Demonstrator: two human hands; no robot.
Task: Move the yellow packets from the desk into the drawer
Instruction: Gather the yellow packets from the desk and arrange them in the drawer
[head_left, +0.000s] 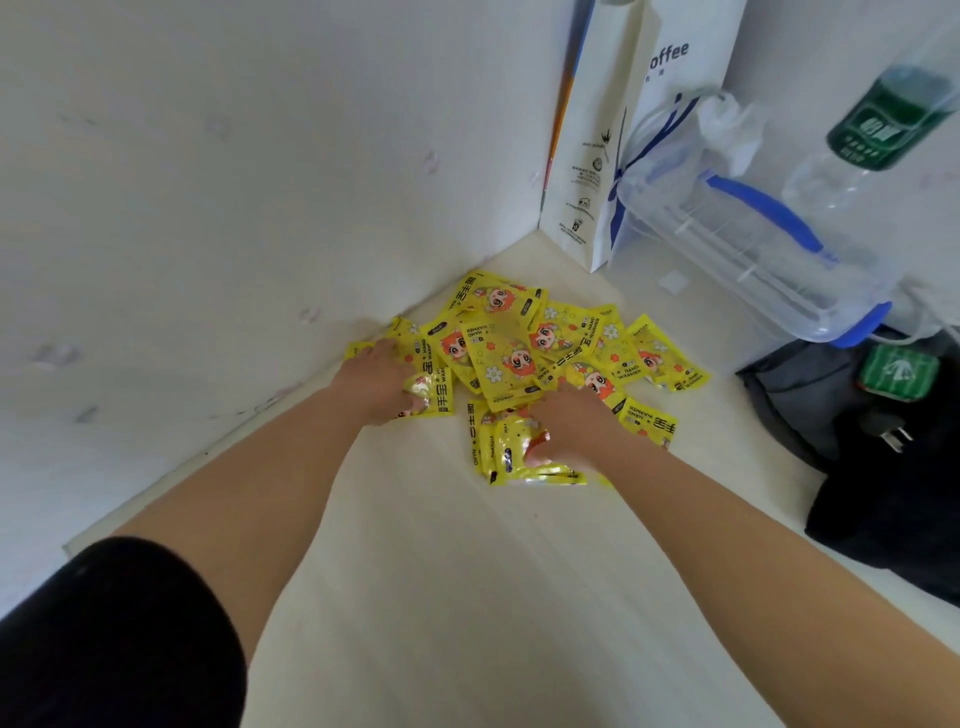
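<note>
Both hands (382, 382) (571, 431) grip yellow packets (519, 353); jumbled, no shared axis.

The light is bright, soft and even, with a cool white cast over the walls (208, 182) and tabletop (441, 571). Shadows are faint: a thin grey one under each forearm and a dim edge along the tabletop's left side. Small glints of glare show on the foil of the packets (519, 358) nearest the hands. The wide lens bends straight lines, so the wall corner and bag (597, 156) lean outward. The bottle (878, 124) at the top right edge is smeared and blurred; the sleeve (114, 634) at the bottom left is soft.
</note>
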